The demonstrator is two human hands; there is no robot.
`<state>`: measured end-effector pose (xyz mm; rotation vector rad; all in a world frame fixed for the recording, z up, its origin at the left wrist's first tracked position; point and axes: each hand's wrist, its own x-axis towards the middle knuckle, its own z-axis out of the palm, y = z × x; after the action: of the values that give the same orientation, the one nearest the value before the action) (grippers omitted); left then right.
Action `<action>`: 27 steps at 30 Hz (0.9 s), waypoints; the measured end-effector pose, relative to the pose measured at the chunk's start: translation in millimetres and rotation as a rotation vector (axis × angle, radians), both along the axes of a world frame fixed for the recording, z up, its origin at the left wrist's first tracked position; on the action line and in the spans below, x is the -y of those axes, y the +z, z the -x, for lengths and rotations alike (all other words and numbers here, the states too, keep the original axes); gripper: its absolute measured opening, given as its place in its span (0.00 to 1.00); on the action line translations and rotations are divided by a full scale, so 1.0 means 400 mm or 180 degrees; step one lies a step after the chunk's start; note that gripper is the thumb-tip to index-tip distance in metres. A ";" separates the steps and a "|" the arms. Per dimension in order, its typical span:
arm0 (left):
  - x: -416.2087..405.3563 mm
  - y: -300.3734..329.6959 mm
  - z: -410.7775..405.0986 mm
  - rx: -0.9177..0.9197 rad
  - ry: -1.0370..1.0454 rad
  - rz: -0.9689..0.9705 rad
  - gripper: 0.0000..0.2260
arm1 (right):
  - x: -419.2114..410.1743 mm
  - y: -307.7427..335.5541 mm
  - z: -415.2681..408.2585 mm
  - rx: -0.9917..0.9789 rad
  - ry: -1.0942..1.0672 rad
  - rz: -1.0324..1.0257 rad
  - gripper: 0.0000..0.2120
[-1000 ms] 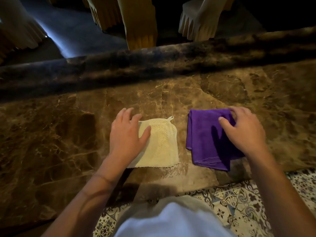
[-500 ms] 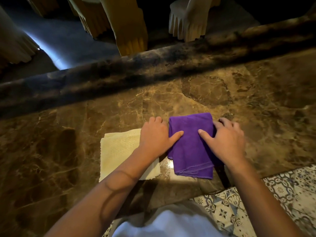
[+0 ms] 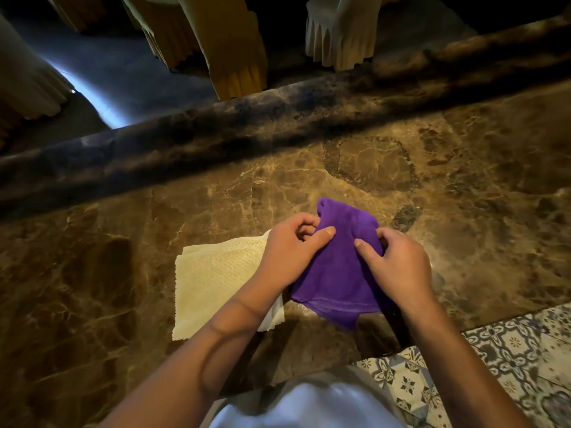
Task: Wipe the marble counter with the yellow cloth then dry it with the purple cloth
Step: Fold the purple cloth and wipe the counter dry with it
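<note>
The purple cloth (image 3: 338, 273) is bunched up and raised off the brown marble counter (image 3: 463, 211), near its front edge. My left hand (image 3: 290, 245) pinches its left side and my right hand (image 3: 398, 264) pinches its right side. The pale yellow cloth (image 3: 216, 279) lies flat on the counter just to the left, partly under my left forearm. No hand holds the yellow cloth.
A raised dark marble ledge (image 3: 216, 134) runs along the counter's far side. Beyond it stand chairs with yellow covers (image 3: 234, 57) and cream covers (image 3: 340, 32). Patterned floor tiles (image 3: 509, 350) show at the lower right, past the counter's front edge.
My left hand left the yellow cloth and moved right onto the purple cloth. Both hands then gathered the purple cloth and lifted it from lying flat.
</note>
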<state>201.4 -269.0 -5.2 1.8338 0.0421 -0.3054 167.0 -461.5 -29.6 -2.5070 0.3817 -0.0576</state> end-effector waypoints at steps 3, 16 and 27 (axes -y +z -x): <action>-0.025 0.031 0.016 -0.0001 0.0136 0.0548 0.08 | -0.018 0.039 0.006 0.0178 0.0012 -0.0698 0.10; -0.324 0.169 0.107 0.0451 0.0178 0.1161 0.10 | -0.300 0.257 0.034 0.0532 0.0936 -0.3457 0.23; -0.778 0.176 0.261 0.1063 0.0090 0.0223 0.12 | -0.758 0.251 0.220 0.0170 0.0989 -0.3030 0.17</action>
<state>97.0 42.3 65.4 1.7915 -0.1723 0.0216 79.0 -158.3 70.8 -1.5875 -0.0272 0.1489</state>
